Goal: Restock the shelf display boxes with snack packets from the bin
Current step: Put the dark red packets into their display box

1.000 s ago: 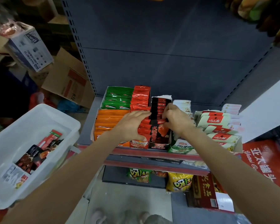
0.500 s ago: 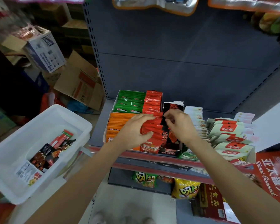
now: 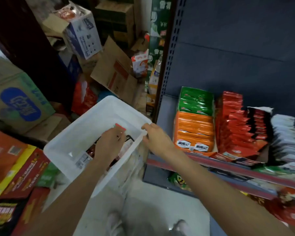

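Left hand (image 3: pixel 109 143) apparently grips glossy packets (image 3: pixel 120 127) in translucent plastic bin (image 3: pixel 85 123).

Views: one only, the head camera, so no second view shares any of the scene.
Position: above the white bin (image 3: pixel 70 138), at head height.
Facing: forward and steeply down; the floor (image 3: pixel 160 206) lies at the bottom edge, below the bin.
Nearness: close, with both forearms reaching the bin from the bottom edge.
Spread: wide-angle; shelf (image 3: pixel 228 165) right of the bin, cardboard boxes (image 3: pixel 19 101) left of and behind it.
Sharpness: blurred towards the edges.
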